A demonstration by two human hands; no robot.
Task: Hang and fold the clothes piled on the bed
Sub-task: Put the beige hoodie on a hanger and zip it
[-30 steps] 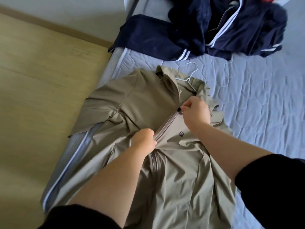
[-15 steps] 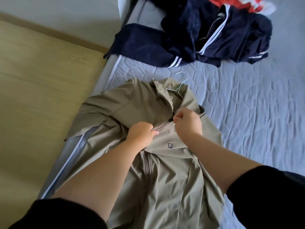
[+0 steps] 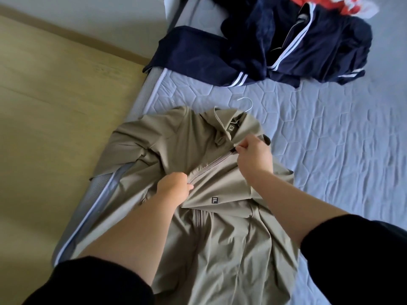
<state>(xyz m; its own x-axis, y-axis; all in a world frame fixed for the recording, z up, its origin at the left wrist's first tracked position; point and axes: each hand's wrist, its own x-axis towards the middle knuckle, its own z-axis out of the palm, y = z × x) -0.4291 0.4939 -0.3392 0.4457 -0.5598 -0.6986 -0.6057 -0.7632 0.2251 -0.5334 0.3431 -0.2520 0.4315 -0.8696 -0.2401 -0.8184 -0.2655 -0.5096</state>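
- A khaki jacket (image 3: 220, 249) lies front-up along the left edge of a grey quilted bed (image 3: 330, 150), collar (image 3: 246, 125) pointing away from the person, hem nearest them.
- A white wire hanger (image 3: 248, 104) sits inside the jacket; only its hook shows, sticking out past the collar.
- The right hand (image 3: 255, 156) pinches the zip pull between thumb and fingertips, just below the collar.
- The left hand (image 3: 176, 188) is curled around a bunch of fabric beside the zip (image 3: 210, 167), lower on the chest, holding it taut.
- The zip's long axis runs diagonally from the left hand up and to the right, to the right hand. The collar lies just beyond the right hand's pinch, on that same line, so the right hand is the nearer one and would likely finish the closing.
- Compared with half a second ago, the right hand sits farther up toward the collar, the two hands are wider apart, and a longer stretch of closed zip shows between them.
- A heap of navy clothes (image 3: 264, 47) with white stripes waits at the far end of the bed, well apart from the jacket.
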